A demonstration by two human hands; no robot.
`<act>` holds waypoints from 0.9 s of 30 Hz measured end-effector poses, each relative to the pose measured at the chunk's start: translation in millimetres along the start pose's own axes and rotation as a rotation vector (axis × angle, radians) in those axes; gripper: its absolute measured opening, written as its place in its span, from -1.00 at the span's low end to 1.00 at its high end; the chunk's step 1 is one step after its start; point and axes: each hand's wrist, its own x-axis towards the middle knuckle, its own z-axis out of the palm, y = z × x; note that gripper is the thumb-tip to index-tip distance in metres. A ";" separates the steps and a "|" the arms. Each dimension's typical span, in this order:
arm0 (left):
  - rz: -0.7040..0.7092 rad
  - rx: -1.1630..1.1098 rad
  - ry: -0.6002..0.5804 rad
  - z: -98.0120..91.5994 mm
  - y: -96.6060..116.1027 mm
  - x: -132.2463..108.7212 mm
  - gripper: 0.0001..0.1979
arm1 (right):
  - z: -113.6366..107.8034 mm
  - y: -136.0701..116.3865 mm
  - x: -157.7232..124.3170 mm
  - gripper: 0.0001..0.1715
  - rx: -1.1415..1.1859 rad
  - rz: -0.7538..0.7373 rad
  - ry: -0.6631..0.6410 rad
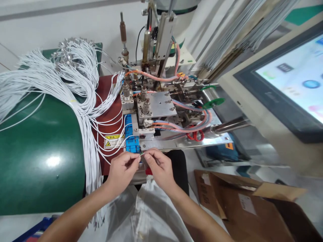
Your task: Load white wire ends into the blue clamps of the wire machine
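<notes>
My left hand [123, 170] and my right hand [159, 165] meet at the near edge of a bench machine. Between their fingertips runs a thin white cable [141, 155], pinched by both hands, with its fine end at my right fingers. Just beyond my fingers is a row of blue blocks [132, 134], with white cables lying into it from the left. A metal plate mechanism [158, 105] sits behind the blocks. A large bundle of white cables [80, 114] spreads over the left side. What my right fingertips cover is too small to make out.
A green surface [42, 161] lies at the left beside a red-brown plate [107, 90] with a yellow warning label [114, 141]. A touch screen [292, 77] stands at the right. Open cardboard boxes [242, 201] are low at the right. Orange and clear tubes [181, 127] loop across the machine.
</notes>
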 end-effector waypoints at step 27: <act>0.226 0.603 -0.146 -31.5 -10.4 25.2 -0.83 | -0.5 24.2 22.9 -0.84 -0.431 0.080 -0.108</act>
